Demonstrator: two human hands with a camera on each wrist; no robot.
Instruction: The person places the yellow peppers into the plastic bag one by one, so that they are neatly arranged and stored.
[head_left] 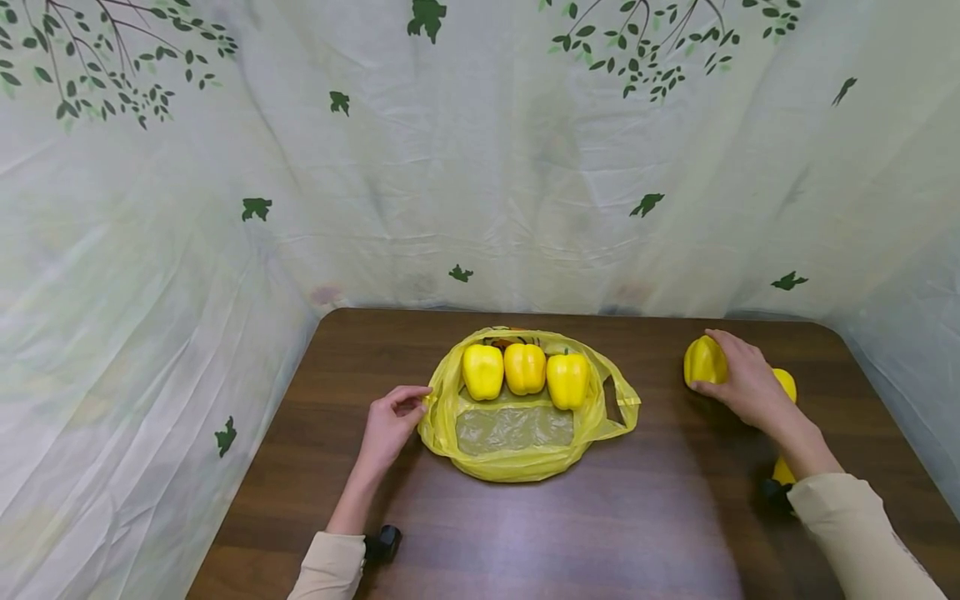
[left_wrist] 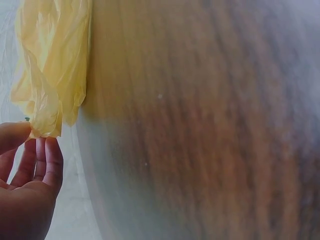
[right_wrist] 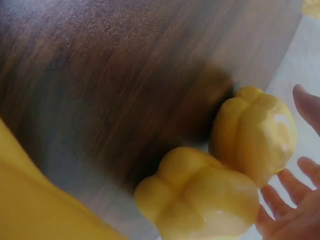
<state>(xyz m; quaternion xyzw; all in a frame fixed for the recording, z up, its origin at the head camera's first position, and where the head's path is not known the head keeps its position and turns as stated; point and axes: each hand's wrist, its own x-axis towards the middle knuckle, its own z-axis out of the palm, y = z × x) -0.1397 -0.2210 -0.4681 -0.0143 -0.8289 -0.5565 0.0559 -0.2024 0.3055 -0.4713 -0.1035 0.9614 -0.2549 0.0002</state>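
Observation:
A yellow plastic bag [head_left: 510, 468] lies with its mouth spread, and three yellow bell peppers [head_left: 524, 368] are inside it along the far side. My left hand [head_left: 390, 427] pinches the bag's left edge between thumb and fingers; the left wrist view shows the thin bag film [left_wrist: 50, 65] at the fingertips. Far to the right, my right hand [head_left: 753, 387] has its thumb and fingers around another yellow bell pepper [head_left: 703, 360]. Two more yellow peppers are partly hidden by that hand and wrist, one beyond [head_left: 785, 382] and one nearer [head_left: 783, 473].
Everything rests on a brown wooden table [head_left: 465, 533] with rounded far corners. Pale curtains [head_left: 487, 167] printed with green leaves hang behind it and along both sides. The bag's right handle loop [head_left: 628, 408] sticks out toward the right.

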